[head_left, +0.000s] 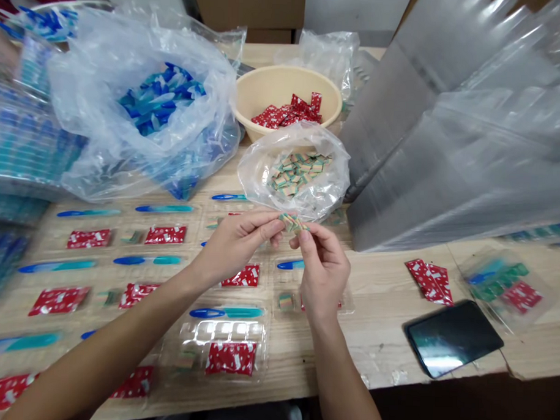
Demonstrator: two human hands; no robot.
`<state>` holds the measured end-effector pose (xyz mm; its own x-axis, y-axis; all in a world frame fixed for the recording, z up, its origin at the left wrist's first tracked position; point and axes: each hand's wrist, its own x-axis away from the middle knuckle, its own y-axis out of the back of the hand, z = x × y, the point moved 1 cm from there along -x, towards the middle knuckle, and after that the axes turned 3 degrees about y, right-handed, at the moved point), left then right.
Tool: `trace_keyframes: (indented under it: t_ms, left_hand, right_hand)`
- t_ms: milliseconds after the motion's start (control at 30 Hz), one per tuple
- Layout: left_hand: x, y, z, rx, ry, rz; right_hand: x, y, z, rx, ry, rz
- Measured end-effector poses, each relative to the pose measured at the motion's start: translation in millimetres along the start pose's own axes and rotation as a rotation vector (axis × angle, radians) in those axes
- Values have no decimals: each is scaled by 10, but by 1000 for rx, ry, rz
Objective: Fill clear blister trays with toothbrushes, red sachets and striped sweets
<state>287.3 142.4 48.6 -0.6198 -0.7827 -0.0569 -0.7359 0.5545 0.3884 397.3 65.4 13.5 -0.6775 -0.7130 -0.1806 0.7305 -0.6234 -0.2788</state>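
Note:
Both hands meet over the rows of trays, just in front of a plastic bag of small striped pieces (292,185). My left hand (242,239) is closed, pinching a few small green-and-tan striped pieces (292,222) between thumb and fingers. From the other side, my right hand (322,270) grips the same little cluster with its thumb and fingertips. Below them are clear plastic trays (197,336), each with a blue-and-teal pen-like tool (227,313) and a red patterned packet (231,358). Some trays also hold a striped piece (286,301). My forearms cover parts of several trays.
Behind stand a cream bowl (247,92) of red packets and a large bag (94,130) of blue tools. Tall stacks of clear trays (401,171) rise at right; filled stacks (16,145) at left. A phone (454,338) and loose packets (430,281) lie at right.

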Motion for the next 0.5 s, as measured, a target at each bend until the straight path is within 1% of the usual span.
trace_keyframes:
  t_ms: [233, 333, 400, 433, 500]
  left_hand:
    - [6, -60, 31, -51, -72, -27]
    - [45, -107, 33, -125, -145, -80]
    - [68, -112, 9, -200, -224, -117]
    - [65, -101, -14, -245, -267, -104]
    - [-1, -50, -67, -332, -333, 0]
  right_hand:
    - [28, 14, -18, 44, -6, 46]
    - [28, 14, -40, 79, 11, 49]
    - [21, 17, -53, 84, 6, 16]
    - [15, 19, -57, 79, -6, -13]
    - [1, 24, -58, 62, -38, -79]
